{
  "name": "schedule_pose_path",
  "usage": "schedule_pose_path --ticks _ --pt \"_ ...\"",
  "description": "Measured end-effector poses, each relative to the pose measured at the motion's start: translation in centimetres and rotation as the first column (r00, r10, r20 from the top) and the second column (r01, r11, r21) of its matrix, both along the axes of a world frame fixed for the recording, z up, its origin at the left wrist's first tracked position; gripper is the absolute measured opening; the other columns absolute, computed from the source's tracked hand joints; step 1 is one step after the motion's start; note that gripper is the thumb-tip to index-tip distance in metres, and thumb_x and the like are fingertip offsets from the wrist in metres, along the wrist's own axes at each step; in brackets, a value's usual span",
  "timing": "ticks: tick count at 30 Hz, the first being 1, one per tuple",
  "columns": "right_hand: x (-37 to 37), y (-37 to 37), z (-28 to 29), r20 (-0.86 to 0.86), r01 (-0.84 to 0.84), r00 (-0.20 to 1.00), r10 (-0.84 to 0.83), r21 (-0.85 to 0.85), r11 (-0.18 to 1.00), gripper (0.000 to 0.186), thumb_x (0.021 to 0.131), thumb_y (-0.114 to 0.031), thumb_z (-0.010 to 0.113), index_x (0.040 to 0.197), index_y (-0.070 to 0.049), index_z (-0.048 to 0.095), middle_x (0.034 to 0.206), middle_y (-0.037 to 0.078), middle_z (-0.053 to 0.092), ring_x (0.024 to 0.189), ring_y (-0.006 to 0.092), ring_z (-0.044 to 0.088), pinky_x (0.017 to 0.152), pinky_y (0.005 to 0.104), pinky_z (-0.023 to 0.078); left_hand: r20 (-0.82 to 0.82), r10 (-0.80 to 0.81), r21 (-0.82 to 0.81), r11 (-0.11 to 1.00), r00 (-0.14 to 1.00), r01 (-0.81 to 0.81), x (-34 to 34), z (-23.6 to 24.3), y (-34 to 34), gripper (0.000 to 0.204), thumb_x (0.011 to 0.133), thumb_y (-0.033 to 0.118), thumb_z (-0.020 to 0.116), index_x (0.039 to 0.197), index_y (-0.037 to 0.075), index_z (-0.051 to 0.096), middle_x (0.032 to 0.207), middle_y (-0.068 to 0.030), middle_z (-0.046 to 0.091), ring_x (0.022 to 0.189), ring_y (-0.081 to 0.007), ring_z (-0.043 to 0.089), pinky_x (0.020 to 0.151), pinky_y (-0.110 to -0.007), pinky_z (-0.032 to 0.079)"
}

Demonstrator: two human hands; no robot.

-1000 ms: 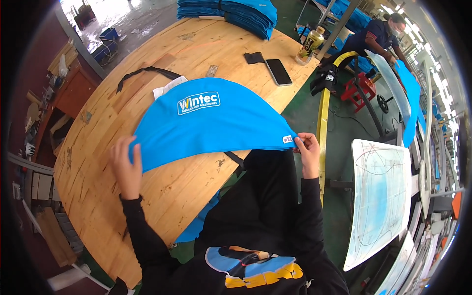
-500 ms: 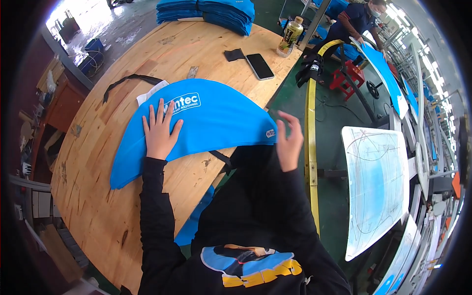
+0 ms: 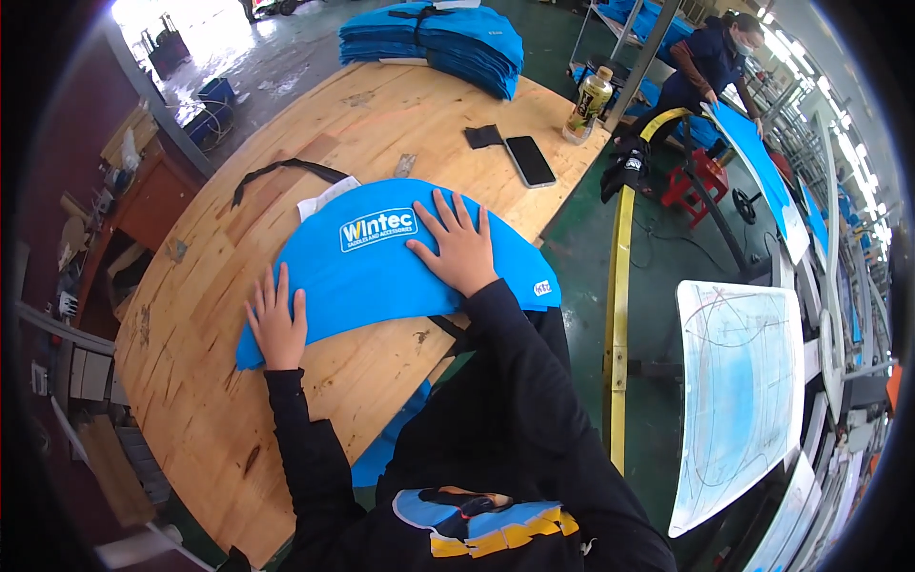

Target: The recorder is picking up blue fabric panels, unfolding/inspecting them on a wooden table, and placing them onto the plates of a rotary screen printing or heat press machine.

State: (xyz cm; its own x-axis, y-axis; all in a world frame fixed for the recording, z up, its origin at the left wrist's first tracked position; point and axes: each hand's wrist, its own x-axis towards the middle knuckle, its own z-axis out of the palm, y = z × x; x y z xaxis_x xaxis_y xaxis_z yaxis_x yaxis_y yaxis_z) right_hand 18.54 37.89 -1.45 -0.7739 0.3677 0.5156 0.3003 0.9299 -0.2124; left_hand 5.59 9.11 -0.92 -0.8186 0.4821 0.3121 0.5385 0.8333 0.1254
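A stack of blue curved fabric panels (image 3: 372,276) with a white printed label lies on the wooden table (image 3: 191,381) before me. My left hand (image 3: 278,322) rests flat near the left end of the stack, fingers spread. On the upper right part of the panels, beside the print, my right hand (image 3: 459,243) lies flat with its fingers apart. A small white sticker (image 3: 542,288) shows near the right tip. Behind the stack a black strap (image 3: 286,167) and a bit of white paper (image 3: 319,198) stick out; a strap end also shows below it.
A tied pile of blue panels (image 3: 434,43) sits at the table's far edge. A phone (image 3: 531,161), a black scrap (image 3: 483,136) and a drink bottle (image 3: 588,105) lie or stand at the far right. Beyond are a yellow rail (image 3: 618,324), a printing board (image 3: 739,400) and a co-worker (image 3: 710,62).
My right hand has moved left from the right tip onto the panels. The left hand has slid toward the left end. The whole view has shifted slightly.
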Motion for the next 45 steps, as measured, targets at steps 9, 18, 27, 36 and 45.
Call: schedule_pose_path --ticks 9,18,27,36,45 --pt "0.8 -0.1 -0.3 0.027 0.002 1.0 -0.003 0.028 1.0 0.061 0.091 -0.059 0.047 0.144 -0.029 0.043 0.152 0.007 0.037 0.141 0.0309 0.031 0.111 0.0612 0.017 -0.148 -0.411 0.21 0.876 0.9 0.434 2.7 2.1 8.2 0.047 0.093 0.021 0.053 0.135 0.001 0.047 0.146 -0.0204 0.039 0.133 -0.0452 0.035 0.11 -0.055 0.026" --pt "0.5 0.1 -0.7 0.048 0.014 0.999 -0.014 0.017 1.0 0.061 0.091 -0.059 0.046 0.144 -0.028 0.043 0.152 0.008 0.036 0.142 0.0314 0.029 0.111 0.0619 0.016 -0.099 -0.346 0.125 0.926 0.933 0.356 5.8 -0.8 9.9 0.052 0.096 0.042 0.047 0.143 0.02 0.044 0.152 -0.0096 0.036 0.139 -0.0344 0.033 0.114 -0.051 0.021" --pt "0.3 -0.1 -0.7 0.026 0.005 1.0 -0.005 -0.001 1.0 0.062 0.092 -0.059 0.044 0.144 -0.027 0.043 0.153 0.009 0.035 0.143 0.0313 0.026 0.112 0.0616 0.012 -0.112 0.136 0.067 0.989 0.984 -0.129 5.2 -1.2 -3.6 0.053 0.099 0.042 0.042 0.146 0.018 0.038 0.155 -0.0105 0.03 0.142 -0.0352 0.025 0.116 -0.052 0.015" --pt "0.6 0.1 -0.9 0.032 0.003 0.999 -0.002 -0.024 1.0 0.061 0.092 -0.057 0.044 0.145 -0.026 0.043 0.153 0.009 0.035 0.143 0.0316 0.026 0.112 0.0617 0.012 -0.241 0.115 0.13 0.988 0.964 -0.086 7.1 1.7 -0.1 0.052 0.096 0.039 0.048 0.139 0.009 0.046 0.153 -0.0166 0.03 0.142 -0.0421 0.022 0.113 -0.062 0.011" --pt "0.6 0.0 -0.8 -0.005 -0.008 1.0 0.007 -0.028 1.0 0.06 0.09 -0.054 0.051 0.143 -0.025 0.046 0.151 0.01 0.038 0.141 0.0327 0.029 0.111 0.0618 0.017 -0.264 -0.631 0.137 0.723 0.729 0.677 10.6 -1.3 11.3 0.043 0.086 0.024 0.062 0.128 0.013 0.058 0.14 -0.0083 0.049 0.132 -0.0288 0.042 0.11 -0.05 0.029"
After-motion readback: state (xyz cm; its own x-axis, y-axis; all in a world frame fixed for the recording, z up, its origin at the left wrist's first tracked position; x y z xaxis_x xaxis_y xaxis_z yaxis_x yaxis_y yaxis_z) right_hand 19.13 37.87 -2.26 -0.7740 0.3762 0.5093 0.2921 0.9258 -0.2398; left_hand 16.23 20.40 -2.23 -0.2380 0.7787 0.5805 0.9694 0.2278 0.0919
